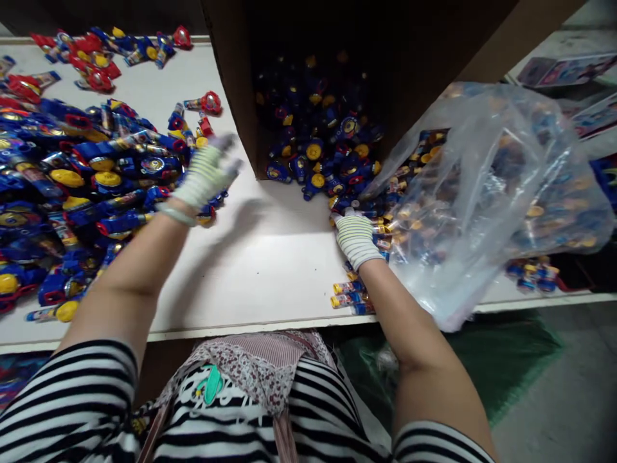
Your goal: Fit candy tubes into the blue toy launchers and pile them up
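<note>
My left hand (pixel 205 170), in a striped white glove with grey fingertips, is raised over the table at the right edge of a large heap of blue toys (pixel 103 164) with yellow and red parts. Its fingers are spread and a little blurred, with nothing in them. My right hand (pixel 355 239), gloved the same way, is among small printed tubes with yellow caps (pixel 348 300) beside a clear plastic bag (pixel 448 238). Its fingers are curled, and what they hold is hidden. In front of it, more blue toys (pixel 332 154) lie inside an open cardboard box (pixel 234 96) turned on its side.
Red toys (pixel 94 58) lie at the back left of the white table (pixel 260 276). More yellow-capped tubes fill the clear bag at right. Printed packages (pixel 563 69) stand at the far right. A green sheet (pixel 511 366) lies below the table's front edge.
</note>
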Tool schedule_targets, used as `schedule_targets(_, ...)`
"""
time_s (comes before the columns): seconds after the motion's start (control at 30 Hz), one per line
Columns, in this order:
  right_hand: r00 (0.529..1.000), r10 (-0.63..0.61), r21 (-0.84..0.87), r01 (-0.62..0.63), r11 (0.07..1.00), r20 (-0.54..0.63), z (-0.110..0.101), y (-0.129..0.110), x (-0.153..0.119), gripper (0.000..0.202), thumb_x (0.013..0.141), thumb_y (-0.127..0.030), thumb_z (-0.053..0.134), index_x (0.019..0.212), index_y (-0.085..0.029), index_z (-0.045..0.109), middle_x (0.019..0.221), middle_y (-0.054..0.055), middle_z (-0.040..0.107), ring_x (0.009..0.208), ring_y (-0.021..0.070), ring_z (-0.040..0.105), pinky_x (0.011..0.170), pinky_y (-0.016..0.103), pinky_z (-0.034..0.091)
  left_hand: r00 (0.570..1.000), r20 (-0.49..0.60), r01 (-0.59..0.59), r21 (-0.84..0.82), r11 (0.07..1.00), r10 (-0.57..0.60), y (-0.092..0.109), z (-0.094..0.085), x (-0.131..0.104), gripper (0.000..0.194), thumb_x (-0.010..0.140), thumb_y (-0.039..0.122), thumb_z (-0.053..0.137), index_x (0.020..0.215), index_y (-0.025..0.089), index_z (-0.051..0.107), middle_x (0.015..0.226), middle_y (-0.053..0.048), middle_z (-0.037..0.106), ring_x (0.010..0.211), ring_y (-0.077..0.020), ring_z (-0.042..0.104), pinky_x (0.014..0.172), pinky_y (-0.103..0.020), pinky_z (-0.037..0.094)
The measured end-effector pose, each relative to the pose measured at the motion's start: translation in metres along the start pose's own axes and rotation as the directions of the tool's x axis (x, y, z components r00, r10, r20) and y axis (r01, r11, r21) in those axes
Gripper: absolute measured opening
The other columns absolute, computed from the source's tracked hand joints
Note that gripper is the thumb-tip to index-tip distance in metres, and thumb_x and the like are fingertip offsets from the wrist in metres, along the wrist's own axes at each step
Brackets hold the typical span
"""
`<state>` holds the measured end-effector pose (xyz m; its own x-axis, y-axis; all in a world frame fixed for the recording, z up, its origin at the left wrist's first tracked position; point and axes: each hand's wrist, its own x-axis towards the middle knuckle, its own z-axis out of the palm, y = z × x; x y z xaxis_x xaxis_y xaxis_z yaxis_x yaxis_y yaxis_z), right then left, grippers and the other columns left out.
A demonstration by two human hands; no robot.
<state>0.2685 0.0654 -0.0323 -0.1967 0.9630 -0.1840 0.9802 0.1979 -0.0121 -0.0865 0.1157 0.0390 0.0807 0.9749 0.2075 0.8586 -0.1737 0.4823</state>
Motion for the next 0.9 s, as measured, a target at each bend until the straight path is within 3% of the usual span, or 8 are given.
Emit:
schedule_targets(0.1, 0.995, -0.042, 0.241, 0.064, 0.968, -0.094, 0.006, -0.004, -0.01, 0.042, 0.087, -0.019, 0.059, 0.128, -0.011, 0.064, 0.123, 0.021, 0.063, 0.108, 0.031, 0.062, 0.093, 0.043, 0.051, 0.977, 0.212, 0.009, 0.062, 0.998, -0.021, 0.047, 0.083, 0.029, 0.081, 0.083, 0.025, 0.069, 0.155, 0.009, 0.036, 0.163, -0.018, 0.031, 0.152, -0.0347, 0.028, 0.127, -0.048, 0.025)
schedule_targets(0.23, 0.995, -0.05, 0.46, 0.087, 0.883, -0.091, 0.024, -0.001, -0.033, 0.048, 0.086, -0.022, 0.056, 0.132, -0.01, 0.059, 0.116, 0.017, 0.067, 0.104, 0.0278, 0.064, 0.096, 0.041, 0.051, 0.953, 0.228, 0.168, 0.155, 0.974, -0.201, 0.057, 0.128, 0.052, 0.081, 0.09, 0.028, 0.063, 0.159, 0.005, 0.027, 0.164, -0.025, 0.023, 0.151, -0.0439, 0.027, 0.125, -0.054, 0.027)
schedule_targets(0.37, 0.988, -0.145, 0.426, 0.109, 0.898, 0.053, 0.033, -0.003, -0.046, 0.049, 0.085, -0.02, 0.057, 0.133, -0.011, 0.063, 0.127, 0.02, 0.064, 0.113, 0.0302, 0.063, 0.104, 0.042, 0.047, 0.956, 0.276, 0.109, -0.036, 0.993, -0.095, 0.04, 0.127, 0.029, 0.063, 0.084, 0.021, 0.07, 0.143, 0.009, 0.052, 0.155, -0.023, 0.039, 0.143, -0.0435, 0.04, 0.121, -0.054, 0.032)
schedule_targets(0.53, 0.995, -0.037, 0.65, 0.091, 0.754, -0.097, 0.026, -0.012, -0.056, 0.043, 0.089, -0.033, 0.061, 0.128, -0.013, 0.064, 0.122, 0.016, 0.069, 0.113, 0.0292, 0.065, 0.102, 0.045, 0.049, 0.961, 0.269, 0.064, -0.45, 0.891, 0.067, 0.032, 0.105, -0.04, 0.063, 0.082, 0.035, 0.076, 0.135, 0.011, 0.051, 0.124, -0.014, 0.065, 0.112, -0.0268, 0.065, 0.103, -0.041, 0.053)
schedule_targets(0.63, 0.988, 0.047, 0.81, 0.091, 0.579, -0.145, 0.019, -0.024, -0.066, 0.04, 0.081, -0.041, 0.073, 0.114, -0.018, 0.068, 0.111, 0.012, 0.073, 0.101, 0.0272, 0.068, 0.095, 0.045, 0.052, 0.959, 0.242, 0.06, -0.679, 0.732, 0.145, 0.042, 0.094, -0.08, 0.065, 0.08, 0.048, 0.079, 0.129, 0.014, 0.054, 0.118, -0.013, 0.067, 0.107, -0.0254, 0.066, 0.1, -0.04, 0.053)
schedule_targets(0.77, 0.987, 0.085, 0.963, 0.114, 0.245, -0.139, 0.008, -0.041, -0.076, 0.042, 0.082, -0.052, 0.07, 0.11, -0.02, 0.065, 0.105, 0.008, 0.075, 0.094, 0.0231, 0.07, 0.088, 0.041, 0.056, 0.919, 0.299, 0.051, -0.737, 0.673, 0.258, 0.059, 0.091, -0.111, 0.057, 0.083, 0.051, 0.076, 0.127, 0.018, 0.06, 0.12, -0.012, 0.066, 0.112, -0.0268, 0.064, 0.105, -0.043, 0.049)
schedule_targets(0.83, 0.985, 0.074, 0.945, 0.129, 0.302, -0.158, 0.003, -0.04, -0.078, 0.043, 0.087, -0.053, 0.063, 0.115, -0.019, 0.066, 0.108, 0.009, 0.075, 0.098, 0.0244, 0.07, 0.091, 0.042, 0.055, 0.933, 0.277, 0.07, -0.766, 0.64, 0.23, 0.06, 0.089, -0.114, 0.055, 0.083, 0.048, 0.077, 0.127, 0.018, 0.061, 0.12, -0.012, 0.066, 0.111, -0.0267, 0.064, 0.105, -0.043, 0.049)
schedule_targets(0.9, 0.985, 0.04, 0.832, 0.122, 0.542, -0.17, -0.001, -0.034, -0.078, 0.044, 0.089, -0.048, 0.062, 0.12, -0.017, 0.067, 0.115, 0.013, 0.073, 0.105, 0.0289, 0.068, 0.096, 0.046, 0.051, 0.965, 0.221, 0.103, -0.811, 0.576, 0.139, 0.056, 0.085, -0.112, 0.055, 0.086, 0.046, 0.075, 0.129, 0.018, 0.058, 0.117, -0.011, 0.067, 0.107, -0.0249, 0.065, 0.099, -0.041, 0.052)
